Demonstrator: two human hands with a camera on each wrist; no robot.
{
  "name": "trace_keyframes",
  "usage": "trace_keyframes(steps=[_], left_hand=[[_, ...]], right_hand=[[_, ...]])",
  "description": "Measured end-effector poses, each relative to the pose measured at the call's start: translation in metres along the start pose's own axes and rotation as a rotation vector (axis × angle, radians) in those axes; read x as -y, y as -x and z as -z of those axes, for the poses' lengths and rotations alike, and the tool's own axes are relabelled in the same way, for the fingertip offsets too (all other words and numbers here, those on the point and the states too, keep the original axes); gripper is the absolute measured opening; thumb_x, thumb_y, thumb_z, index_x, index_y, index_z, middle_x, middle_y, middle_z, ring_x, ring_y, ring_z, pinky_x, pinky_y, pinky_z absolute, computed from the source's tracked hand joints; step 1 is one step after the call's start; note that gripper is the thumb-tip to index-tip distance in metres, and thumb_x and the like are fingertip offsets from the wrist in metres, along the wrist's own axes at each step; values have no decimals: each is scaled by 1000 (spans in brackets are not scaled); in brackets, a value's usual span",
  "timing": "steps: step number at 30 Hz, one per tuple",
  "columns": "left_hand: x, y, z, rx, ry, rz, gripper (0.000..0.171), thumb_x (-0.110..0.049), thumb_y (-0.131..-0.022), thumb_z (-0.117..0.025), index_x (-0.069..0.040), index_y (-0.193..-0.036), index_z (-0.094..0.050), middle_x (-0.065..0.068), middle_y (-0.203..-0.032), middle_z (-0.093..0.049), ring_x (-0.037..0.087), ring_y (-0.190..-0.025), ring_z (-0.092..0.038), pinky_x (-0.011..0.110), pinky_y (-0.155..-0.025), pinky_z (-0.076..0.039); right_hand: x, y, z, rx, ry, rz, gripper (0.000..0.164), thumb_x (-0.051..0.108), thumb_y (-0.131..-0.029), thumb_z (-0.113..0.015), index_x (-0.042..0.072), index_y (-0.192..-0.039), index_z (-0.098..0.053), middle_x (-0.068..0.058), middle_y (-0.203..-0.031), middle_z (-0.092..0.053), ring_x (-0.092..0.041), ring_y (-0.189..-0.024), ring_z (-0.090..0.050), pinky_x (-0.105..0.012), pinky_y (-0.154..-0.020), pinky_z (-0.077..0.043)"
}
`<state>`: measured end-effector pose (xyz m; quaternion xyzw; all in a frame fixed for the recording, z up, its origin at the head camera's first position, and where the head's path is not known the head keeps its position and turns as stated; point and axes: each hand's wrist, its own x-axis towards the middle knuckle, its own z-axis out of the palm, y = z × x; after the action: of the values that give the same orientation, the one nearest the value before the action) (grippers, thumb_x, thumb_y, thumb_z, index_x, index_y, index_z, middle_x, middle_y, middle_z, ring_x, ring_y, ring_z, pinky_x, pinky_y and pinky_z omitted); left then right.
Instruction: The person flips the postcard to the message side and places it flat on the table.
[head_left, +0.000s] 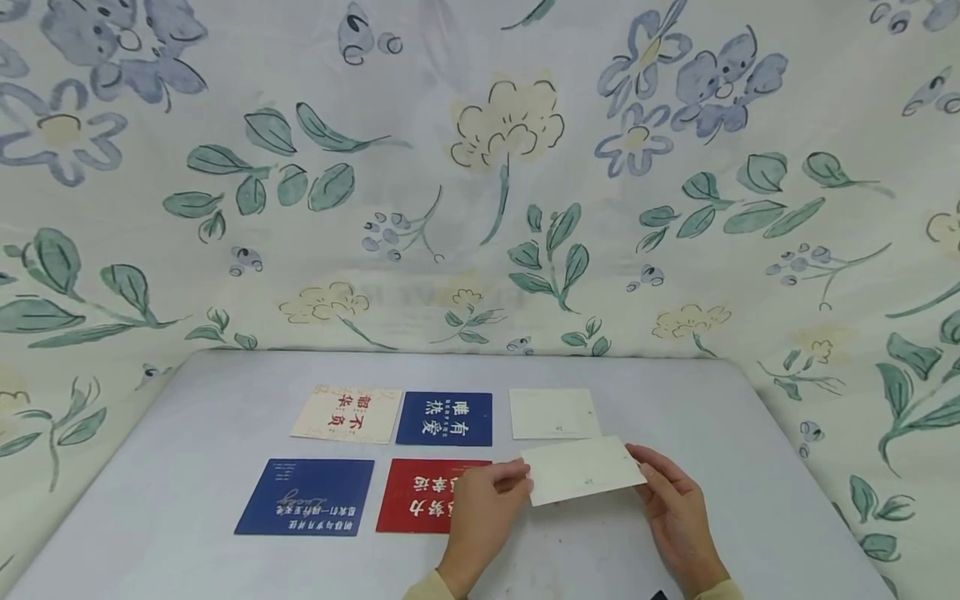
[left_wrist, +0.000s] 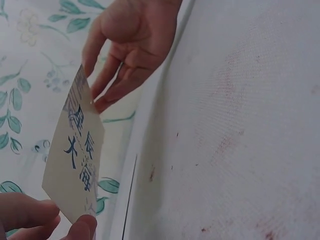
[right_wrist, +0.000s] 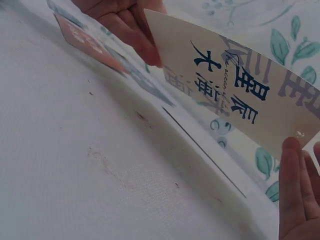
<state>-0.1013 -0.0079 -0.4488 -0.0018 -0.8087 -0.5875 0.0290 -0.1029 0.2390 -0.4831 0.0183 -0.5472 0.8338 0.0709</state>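
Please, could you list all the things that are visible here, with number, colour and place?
held card: 1, cream with blue writing underneath, between both hands
pale card: 1, off-white, back row, right
back blue card: 1, blue, back row, middle
red-lettered card: 1, cream, back row, left
front blue card: 1, blue, front left
red card: 1, red, front, partly hidden
table: 1, white, beneath
floral cloth: white, behind table
marks: several, reddish, on table
dark object: 1, black, bottom edge, unclear
sleeves: 2, yellowish, at wrists
left hand: 1, bare, card's left end
right hand: 1, bare, card's right end
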Motion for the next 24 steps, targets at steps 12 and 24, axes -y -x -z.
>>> trace_keyframes(steps=[12, 24], left_hand=[[-1, 0, -1, 2, -50, 30, 18, -8, -77, -72, -5, -95, -73, 6, -100, -70, 11, -79, -67, 25, -66, -55], [2, 2, -1, 16, -158, 0, 22, -5, -75, -72, -7, -97, -72, 7, -102, -69, 13, -81, -66, 27, -68, -56]], right_hand=[[1, -3, -3, -187, 298, -96, 42, 9, -83, -68, -7, -119, -54, 1, -107, -67, -10, -101, -62, -23, -84, -50], [-3, -1, -10, -213, 637, -76, 26, 4, -82, -66, 3, -109, -64, -10, -108, -66, -9, -91, -65, -19, -75, -52]])
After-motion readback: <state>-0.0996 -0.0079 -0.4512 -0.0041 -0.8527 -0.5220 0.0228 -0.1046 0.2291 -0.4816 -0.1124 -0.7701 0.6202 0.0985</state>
